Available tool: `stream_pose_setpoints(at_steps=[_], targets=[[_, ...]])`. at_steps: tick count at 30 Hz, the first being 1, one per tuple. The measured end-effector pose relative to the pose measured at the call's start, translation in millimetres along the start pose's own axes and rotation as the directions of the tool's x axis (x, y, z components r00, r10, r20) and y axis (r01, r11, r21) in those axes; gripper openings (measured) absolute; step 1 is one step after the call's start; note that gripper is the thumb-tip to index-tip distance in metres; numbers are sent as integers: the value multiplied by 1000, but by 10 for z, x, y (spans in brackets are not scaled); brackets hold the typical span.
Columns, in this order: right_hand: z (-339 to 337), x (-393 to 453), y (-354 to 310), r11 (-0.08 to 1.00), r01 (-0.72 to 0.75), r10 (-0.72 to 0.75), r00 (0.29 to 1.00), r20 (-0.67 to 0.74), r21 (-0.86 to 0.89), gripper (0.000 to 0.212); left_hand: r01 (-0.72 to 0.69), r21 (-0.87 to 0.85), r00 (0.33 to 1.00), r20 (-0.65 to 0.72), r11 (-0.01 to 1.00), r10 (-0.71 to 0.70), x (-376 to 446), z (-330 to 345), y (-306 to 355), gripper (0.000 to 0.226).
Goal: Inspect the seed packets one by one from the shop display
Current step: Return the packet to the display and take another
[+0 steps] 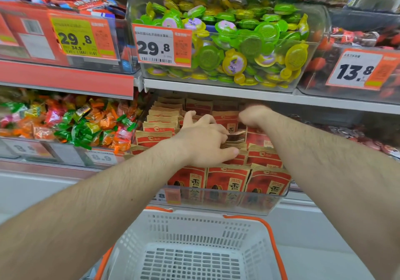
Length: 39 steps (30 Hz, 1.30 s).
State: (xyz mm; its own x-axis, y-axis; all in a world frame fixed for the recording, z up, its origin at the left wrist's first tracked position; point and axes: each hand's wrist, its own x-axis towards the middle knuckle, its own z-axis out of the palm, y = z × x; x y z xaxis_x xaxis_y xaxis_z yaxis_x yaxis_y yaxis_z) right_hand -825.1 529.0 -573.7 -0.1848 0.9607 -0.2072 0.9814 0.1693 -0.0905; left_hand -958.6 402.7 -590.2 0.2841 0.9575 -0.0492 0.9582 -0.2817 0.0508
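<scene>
Packets: red-and-kraft seed packets [227,180] stand in rows inside a clear bin [279,195] at the frame's centre, on the lower shelf; we see the front row upright and the middle rows ruffled.
Loose packet: one small packet [237,135] lies tilted on top of the rows, at about 3 o'clock from our left hand, touching its fingertips.
Left hand: our left hand [203,143] lies over the middle rows with the fingers spread and bent down among the packet tops, the thumb at 5 o'clock; whether it pinches the loose packet we cannot tell.
Right hand: our right hand [252,115] reaches further back, at 1 o'clock from the left one; it is blurred, the fingers look curled downward into the rear rows, and what they hold, if anything, we cannot tell.
Progress: we judge the task early or mid-way; no packet is lifted clear for a look, and most of the bin seems undisturbed, so nearly all the inspecting is left.
Basket: a white basket [249,232] with orange trim sits at 6 o'clock below the bin, nothing visible in it.
Neighbours: wrapped candies [71,121] at 9 o'clock, green and yellow jelly cups [238,41] at 12 o'clock on the shelf above, with a price tag [161,45] reading 29.8.
</scene>
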Motion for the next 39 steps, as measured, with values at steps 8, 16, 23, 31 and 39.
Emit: stream_pose_setpoints(at_steps=[8, 16, 23, 31, 39], targets=[[-102, -44, -70, 995, 99, -99, 995, -5, 0, 43, -35, 7, 998, -59, 999, 35, -203, -43, 28, 53], [-47, -110, -61, 980, 74, -118, 964, 240, 182, 63, -42, -37, 989, -147, 998, 36, -443, -21, 93, 48], [-123, -341, 23, 944, 204, -247, 958, 145, 259, 59, -19, -85, 968, -250, 996, -2, -535, 27, 129, 46], [-58, -916, 290, 795, 351, -265, 934, -238, 494, 41, -25, -103, 961, -275, 994, -5, -600, 9, 171, 53], [65, -1103, 261, 845, 344, -239, 928, -287, 409, 49, 39, -104, 950, -305, 994, -70, -662, -115, 197, 49]])
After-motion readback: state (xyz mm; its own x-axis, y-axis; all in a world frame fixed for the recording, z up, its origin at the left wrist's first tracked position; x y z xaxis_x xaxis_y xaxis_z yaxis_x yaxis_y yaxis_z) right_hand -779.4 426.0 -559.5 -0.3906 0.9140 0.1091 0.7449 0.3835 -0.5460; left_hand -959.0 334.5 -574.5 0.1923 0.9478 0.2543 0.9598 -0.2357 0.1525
